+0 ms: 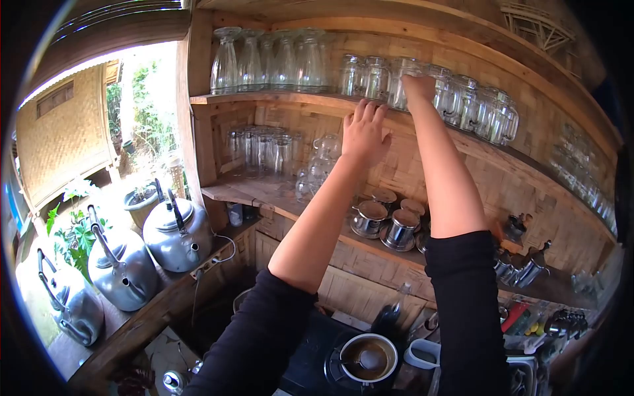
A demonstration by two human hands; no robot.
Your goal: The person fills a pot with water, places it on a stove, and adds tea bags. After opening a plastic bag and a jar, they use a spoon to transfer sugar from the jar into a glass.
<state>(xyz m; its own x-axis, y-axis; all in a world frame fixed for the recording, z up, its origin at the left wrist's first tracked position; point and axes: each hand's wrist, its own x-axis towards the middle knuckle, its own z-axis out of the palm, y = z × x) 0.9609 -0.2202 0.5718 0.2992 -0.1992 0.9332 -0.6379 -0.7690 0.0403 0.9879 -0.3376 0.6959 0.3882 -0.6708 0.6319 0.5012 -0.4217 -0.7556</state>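
Note:
On the upper shelf [297, 98] stands a row of clear glass jar mugs [465, 99]. My right hand [421, 91] is raised to this row, its fingers closed at the side of one glass mug [399, 84] and partly covering it. Lower and to the left, my left hand [365, 134] is open, fingers stretched upward at the front edge of the same shelf. Nothing is in the left hand. Tall stemmed glasses [284, 63] stand further left on that shelf.
The lower shelf carries glass tumblers [264, 148], stacked glass cups [320, 165] and metal coffee drippers [401, 228]. Several large kettles [175, 231] line the window ledge at left. Below my arms, a pot of brown liquid [360, 350] sits on a black stove [310, 360].

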